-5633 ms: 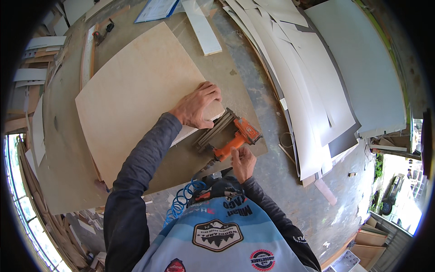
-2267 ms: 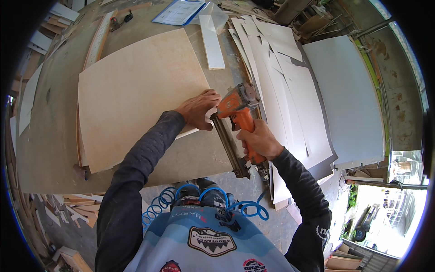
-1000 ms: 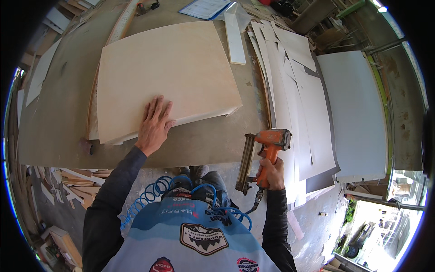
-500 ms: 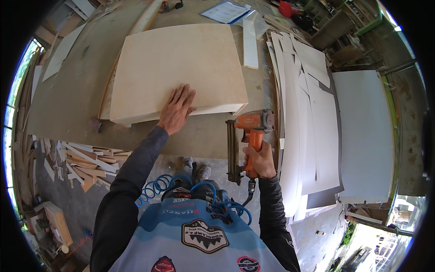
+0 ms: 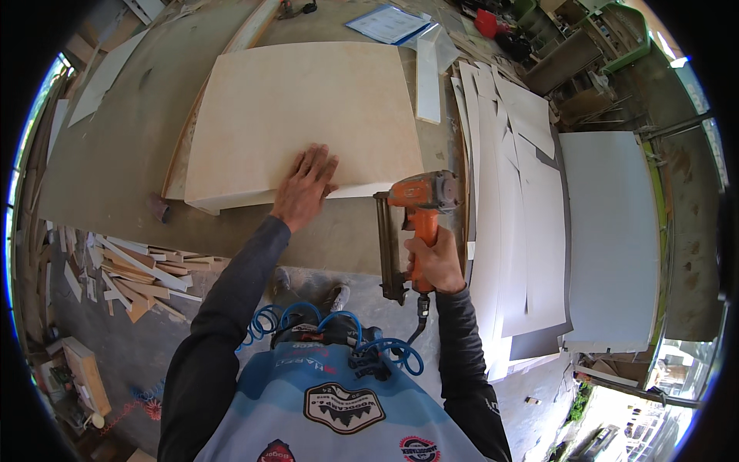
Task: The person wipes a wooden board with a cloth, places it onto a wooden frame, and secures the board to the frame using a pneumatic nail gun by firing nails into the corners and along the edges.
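My left hand (image 5: 305, 187) lies flat, fingers stretched, near the front edge of a pale wooden box-like piece (image 5: 308, 100) on the workbench. My right hand (image 5: 440, 263) is wrapped round the handle of an orange nail gun (image 5: 419, 191). The gun is held up at the front right corner of the wooden piece and covers that corner; whether its nose touches the wood I cannot tell. From the base of its handle a blue coiled air hose (image 5: 400, 356) runs back toward my waist.
The workbench (image 5: 108, 173) carries a blue clipboard with papers (image 5: 389, 25), a narrow white strip (image 5: 427, 81) and a dark cup-like object (image 5: 159, 208). Large white sheets (image 5: 531, 223) are stacked at right. Wood offcuts (image 5: 146, 273) lie heaped below the bench at left.
My right hand has brought the nail gun slightly up and left, closer to the wooden piece's front right corner. My feet have moved apart. My left hand stays on the wood.
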`<state>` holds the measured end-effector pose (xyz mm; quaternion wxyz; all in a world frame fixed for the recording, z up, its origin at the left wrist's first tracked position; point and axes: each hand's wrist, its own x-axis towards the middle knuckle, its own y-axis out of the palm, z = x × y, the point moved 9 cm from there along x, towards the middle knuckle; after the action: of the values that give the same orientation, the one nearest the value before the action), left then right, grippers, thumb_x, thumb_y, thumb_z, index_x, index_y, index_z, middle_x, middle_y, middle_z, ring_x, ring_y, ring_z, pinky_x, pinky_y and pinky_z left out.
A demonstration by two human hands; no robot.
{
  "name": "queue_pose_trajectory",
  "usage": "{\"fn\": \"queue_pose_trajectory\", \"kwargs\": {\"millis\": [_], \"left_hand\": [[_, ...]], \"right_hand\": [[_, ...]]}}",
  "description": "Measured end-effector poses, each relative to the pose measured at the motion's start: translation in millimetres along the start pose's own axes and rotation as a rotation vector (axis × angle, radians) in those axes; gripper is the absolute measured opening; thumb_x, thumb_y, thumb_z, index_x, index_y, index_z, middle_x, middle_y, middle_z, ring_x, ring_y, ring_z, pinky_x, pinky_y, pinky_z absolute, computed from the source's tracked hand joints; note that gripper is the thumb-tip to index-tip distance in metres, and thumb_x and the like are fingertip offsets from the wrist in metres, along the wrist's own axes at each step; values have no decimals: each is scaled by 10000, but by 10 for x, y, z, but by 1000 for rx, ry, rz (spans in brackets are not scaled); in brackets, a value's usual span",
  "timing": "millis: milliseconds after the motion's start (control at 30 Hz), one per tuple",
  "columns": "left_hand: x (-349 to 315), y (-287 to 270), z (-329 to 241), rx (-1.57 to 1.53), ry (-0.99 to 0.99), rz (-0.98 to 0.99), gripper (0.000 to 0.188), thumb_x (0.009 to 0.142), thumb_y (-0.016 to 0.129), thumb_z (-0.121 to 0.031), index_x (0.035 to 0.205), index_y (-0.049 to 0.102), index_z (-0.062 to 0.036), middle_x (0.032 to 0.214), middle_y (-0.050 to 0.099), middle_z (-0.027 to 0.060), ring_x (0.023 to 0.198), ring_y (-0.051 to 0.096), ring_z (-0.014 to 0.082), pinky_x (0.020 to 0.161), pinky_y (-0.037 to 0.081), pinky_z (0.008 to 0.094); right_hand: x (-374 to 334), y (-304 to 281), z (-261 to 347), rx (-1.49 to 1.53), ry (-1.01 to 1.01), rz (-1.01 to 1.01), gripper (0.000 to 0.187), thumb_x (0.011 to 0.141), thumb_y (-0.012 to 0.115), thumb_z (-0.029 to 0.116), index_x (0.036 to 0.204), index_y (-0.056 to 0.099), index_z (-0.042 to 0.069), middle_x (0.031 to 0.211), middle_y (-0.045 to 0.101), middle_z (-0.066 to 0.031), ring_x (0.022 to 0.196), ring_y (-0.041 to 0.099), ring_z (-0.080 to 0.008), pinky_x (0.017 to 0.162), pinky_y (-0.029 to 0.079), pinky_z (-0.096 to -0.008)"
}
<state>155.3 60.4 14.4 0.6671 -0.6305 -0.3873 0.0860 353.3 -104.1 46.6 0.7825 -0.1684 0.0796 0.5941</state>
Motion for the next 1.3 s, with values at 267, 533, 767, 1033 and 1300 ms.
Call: {"fn": "queue_pose_trajectory", "kwargs": {"millis": [267, 533, 767, 1033, 1300], "left_hand": [[15, 13, -12, -23, 29, 7, 520, 1030, 517, -357, 1443, 490, -43, 1528, 431, 212, 1442, 375, 385, 1208, 283, 494], [59, 21, 3, -84, 2, -17, 515, 1044, 485, -335, 1449, 468, -17, 1524, 432, 217, 1450, 364, 373, 1211, 278, 495], [107, -8, -20, -144, -14, -15, 507, 1043, 486, -332, 1446, 478, -23, 1531, 424, 214, 1470, 332, 363, 1221, 259, 492], [92, -7, -7, -183, -32, -34, 505, 1037, 492, -346, 1435, 506, -36, 1533, 429, 206, 1476, 326, 361, 1222, 252, 490], [99, 21, -23, -163, -35, -16, 521, 1044, 474, -360, 1448, 492, -32, 1545, 414, 204, 1480, 318, 359, 1227, 244, 487]], "right_hand": [[32, -387, 209, 101, 66, -149, 210, 864, 606, 51, 1056, 590, -32, 644, 569, -64, 479, 572, -159, 453, 505, -306], [58, -340, 495, 47, 92, -151, 232, 853, 593, 69, 1054, 581, -47, 654, 553, -65, 491, 562, -166, 477, 515, -319], [242, -176, 600, -4, 183, -55, 241, 852, 614, 80, 1060, 582, -38, 655, 554, -61, 498, 564, -162, 483, 520, -327], [370, -51, 566, -66, 202, -11, 269, 848, 602, 82, 1089, 600, -37, 663, 550, -64, 509, 561, -167, 485, 520, -333], [380, -102, 574, -61, 205, -23, 202, 855, 615, 71, 1029, 596, -29, 655, 555, -60, 491, 558, -162, 475, 518, -327]]}}
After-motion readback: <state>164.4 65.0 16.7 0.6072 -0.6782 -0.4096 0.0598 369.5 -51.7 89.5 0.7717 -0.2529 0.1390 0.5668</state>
